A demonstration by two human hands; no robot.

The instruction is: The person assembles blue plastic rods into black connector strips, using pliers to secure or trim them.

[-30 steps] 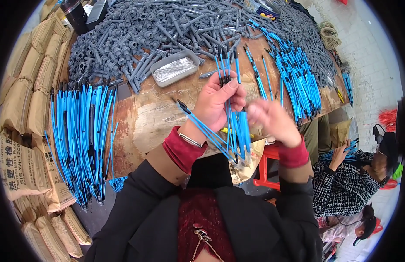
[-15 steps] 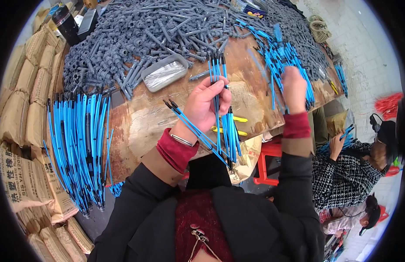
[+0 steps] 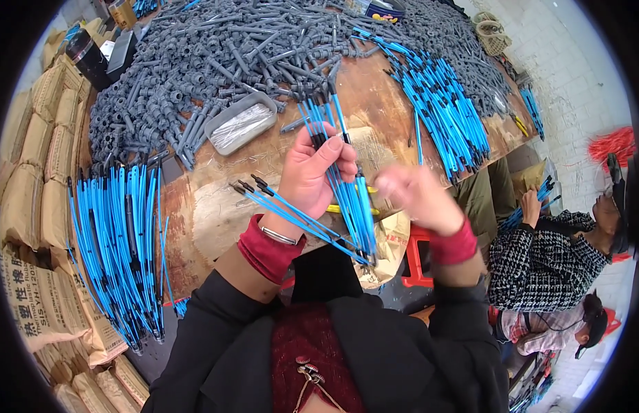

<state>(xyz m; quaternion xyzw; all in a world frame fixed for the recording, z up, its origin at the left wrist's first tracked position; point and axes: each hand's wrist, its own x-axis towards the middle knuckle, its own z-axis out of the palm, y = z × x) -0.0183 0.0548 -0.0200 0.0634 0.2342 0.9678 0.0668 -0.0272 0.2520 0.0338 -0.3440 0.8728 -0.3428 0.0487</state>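
Note:
My left hand (image 3: 311, 171) is closed round a bunch of thin blue rods (image 3: 360, 224) with black ends. The bunch stands slanted over the table's near edge, and a few rods splay out to the left under my wrist. My right hand (image 3: 424, 201) hovers just right of the bunch; motion smears its fingers, so I cannot tell what they hold. Behind the bunch, a yellow-handled hand tool (image 3: 333, 208) lies partly hidden. At the right, a heap of similar blue rods (image 3: 446, 117) covers part of the tabletop.
Grey plastic tubular parts (image 3: 188, 69) are piled along the back. In front of them sits a grey tray (image 3: 263, 132) of thin metal pins. More blue rods (image 3: 113, 227) lie at the left edge, beside stacked paper sacks (image 3: 30, 199). A co-worker (image 3: 546, 261) sits at right.
My right hand has come from the blue heap at the right back toward the bunch in my left hand. The bunch looks fuller. The whole view has shifted slightly.

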